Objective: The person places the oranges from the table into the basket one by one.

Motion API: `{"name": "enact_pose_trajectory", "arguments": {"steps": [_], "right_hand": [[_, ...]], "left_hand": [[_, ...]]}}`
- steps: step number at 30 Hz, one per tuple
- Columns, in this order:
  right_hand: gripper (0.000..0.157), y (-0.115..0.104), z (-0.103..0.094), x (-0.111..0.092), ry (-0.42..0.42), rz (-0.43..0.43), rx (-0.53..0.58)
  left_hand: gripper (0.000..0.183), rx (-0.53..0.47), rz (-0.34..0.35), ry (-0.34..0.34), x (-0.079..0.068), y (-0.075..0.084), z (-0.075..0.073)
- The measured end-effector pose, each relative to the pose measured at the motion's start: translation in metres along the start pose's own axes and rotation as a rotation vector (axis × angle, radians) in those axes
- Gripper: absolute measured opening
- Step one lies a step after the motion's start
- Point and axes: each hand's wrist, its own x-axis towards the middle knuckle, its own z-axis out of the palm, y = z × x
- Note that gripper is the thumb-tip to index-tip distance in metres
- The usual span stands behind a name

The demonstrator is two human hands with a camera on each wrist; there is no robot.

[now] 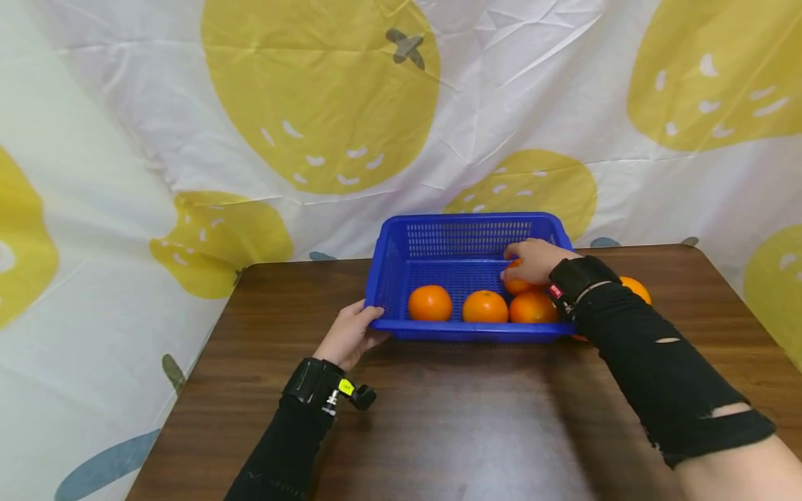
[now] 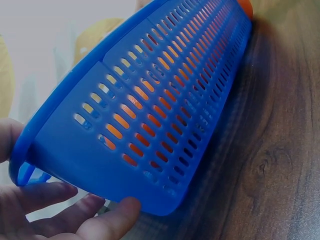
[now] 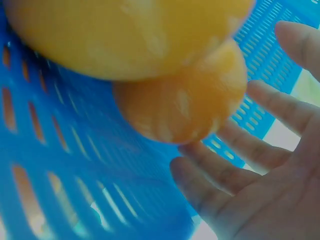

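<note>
A blue plastic basket (image 1: 438,327) with slotted walls holds several oranges along its near side. My left hand (image 1: 351,334) grips the basket's near left corner, thumb over the rim and fingers beneath, as the left wrist view also shows. Inside the basket's right end, my right hand (image 1: 535,261) is at an orange (image 1: 516,284), which it partly covers. In the right wrist view the fingers (image 3: 282,110) are spread and straight, their tips beside or touching that orange (image 3: 185,107). A closer orange (image 3: 130,35) fills the top of that view.
Beyond the basket's right side an orange (image 1: 635,288) shows past my right forearm, and a sliver of another orange (image 1: 580,338) appears beneath it. The brown wooden table (image 1: 438,417) meets a fruit-printed cloth (image 1: 326,223) behind the basket.
</note>
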Motion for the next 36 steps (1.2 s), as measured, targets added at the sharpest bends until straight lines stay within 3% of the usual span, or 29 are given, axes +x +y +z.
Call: {"name": "enact_pose_trajectory", "arguments": {"steps": [6,15,20,36], "right_hand": [[0.051,-0.001,-0.008,-0.003,0.034,0.010,0.023],[0.047,0.006,-0.017,-0.015,0.132,-0.086,-0.014],[0.043,0.009,-0.024,-0.025,0.181,-0.134,0.018],[0.040,0.038,-0.035,-0.069,0.304,-0.103,0.092]], "left_hand": [[0.045,-0.002,0.005,-0.001,0.001,-0.001,-0.001],[0.045,0.010,-0.004,0.006,0.000,-0.001,0.000],[0.045,0.001,-0.009,0.019,-0.001,0.000,0.000],[0.044,-0.005,-0.006,0.034,0.001,-0.002,0.003]]}}
